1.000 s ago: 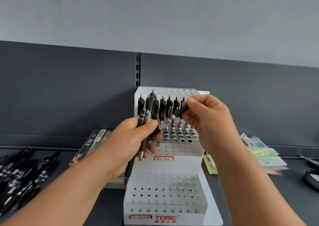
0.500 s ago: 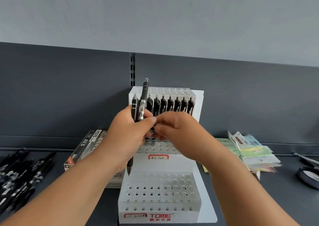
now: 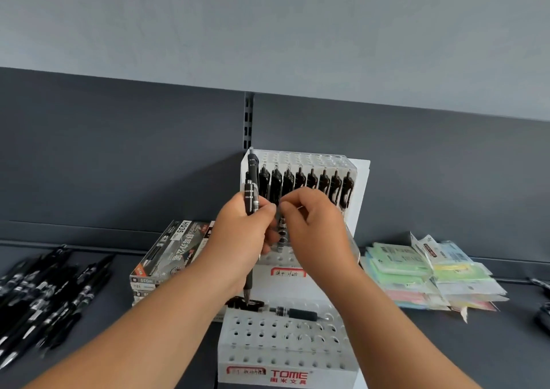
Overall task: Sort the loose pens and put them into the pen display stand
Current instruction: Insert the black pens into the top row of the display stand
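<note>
Head camera is looking down over both my forearms at the pen stand (image 3: 361, 180), which is standing on the dark shelf (image 3: 446, 356) against the back panel. My left hand (image 3: 244, 234) is wrapping its fingers round the spare pens (image 3: 251, 192), holding them upright, tips down, just in front of the stand's left edge. My right hand (image 3: 318, 231) is curling its fingers and, as far as I can tell, pinching the top of a single pen (image 3: 281, 231) between thumb and forefinger. That pen is standing upright over the middle tier, but my hands are hiding whether its tip is already sitting in a hole.

Along the top tier, a row of pens (image 3: 300, 180) is filling the front line of holes. One stray pen (image 3: 297, 313) is lying flat across the back of the bottom tier, in no hole at all. The heap of loose pens (image 3: 44, 296) is lying on the shelf far to my left, well apart from the stand.

I am judging this as the loading step: seating one pen in the middle tier. The next move is calling for a straight push down until the pen is standing by itself, then a release, then drawing another pen from my left hand by its top. The stray pen is also needing to be stood up, and most of the holes are waiting empty.
</note>
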`<state>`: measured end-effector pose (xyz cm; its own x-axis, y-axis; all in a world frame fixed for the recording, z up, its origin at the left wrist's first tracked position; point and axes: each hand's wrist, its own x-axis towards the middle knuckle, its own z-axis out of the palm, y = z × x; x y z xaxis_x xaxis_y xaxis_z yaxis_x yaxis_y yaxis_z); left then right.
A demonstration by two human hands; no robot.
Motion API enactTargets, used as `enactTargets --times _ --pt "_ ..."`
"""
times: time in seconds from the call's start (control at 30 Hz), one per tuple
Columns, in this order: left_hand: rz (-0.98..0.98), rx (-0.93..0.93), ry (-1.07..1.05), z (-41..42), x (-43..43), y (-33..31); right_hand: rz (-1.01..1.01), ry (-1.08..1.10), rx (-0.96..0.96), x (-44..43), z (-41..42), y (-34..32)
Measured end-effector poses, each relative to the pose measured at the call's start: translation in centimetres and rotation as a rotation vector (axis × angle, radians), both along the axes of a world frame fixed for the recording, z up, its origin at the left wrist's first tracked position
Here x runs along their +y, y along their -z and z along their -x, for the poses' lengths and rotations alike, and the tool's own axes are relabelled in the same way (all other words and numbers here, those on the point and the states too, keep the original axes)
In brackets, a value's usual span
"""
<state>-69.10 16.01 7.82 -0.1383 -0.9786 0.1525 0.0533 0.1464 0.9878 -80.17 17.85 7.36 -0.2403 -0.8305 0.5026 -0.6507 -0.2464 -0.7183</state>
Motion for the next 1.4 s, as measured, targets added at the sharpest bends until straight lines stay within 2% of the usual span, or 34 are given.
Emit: enactTargets --times 0.07,0.2,0.37,0.53,0.67,0.77,0.9,1.17,1.27,1.4 --pt "0.004 -0.006 0.002 -0.5 -0.1 0.2 0.021 -0.02 -0.053 0.1 0.6 -0.2" --pt "-0.013 -0.002 0.049 -0.9 -0.3 0.1 -0.005 -0.067 -0.016 0.2 1.1 -0.5" --pt "0.006 -0.063 0.17 -0.8 -0.4 0.2 -0.029 -0.16 -0.196 0.0 0.9 -1.4" --pt "0.046 -0.011 0.062 -1.3 -1.0 0.4 -0.029 -0.12 0.061 2.6 0.7 -0.9" --pt "0.062 -0.022 0.068 -1.6 -1.3 0.7 -0.346 -0.341 0.284 4.8 0.3 0.9" --pt "0.07 -0.069 0.107 -1.6 -1.3 0.8 -0.455 -0.364 0.424 4.6 0.2 2.5" --pt "0.078 -0.11 0.139 -1.9 -1.3 1.0 -0.519 -0.385 0.477 4.4 -0.2 3.7" --pt "0.075 -0.118 0.161 -2.3 -1.0 0.9 -0.518 -0.352 0.566 3.9 -0.1 4.2" --pt "0.071 -0.095 0.149 -2.6 -1.0 0.6 -0.468 -0.341 0.502 4.2 0.7 2.6" --pt "0.076 -0.029 0.137 -2.9 -0.9 -0.2 -0.429 -0.346 0.234 4.4 2.3 -0.5"
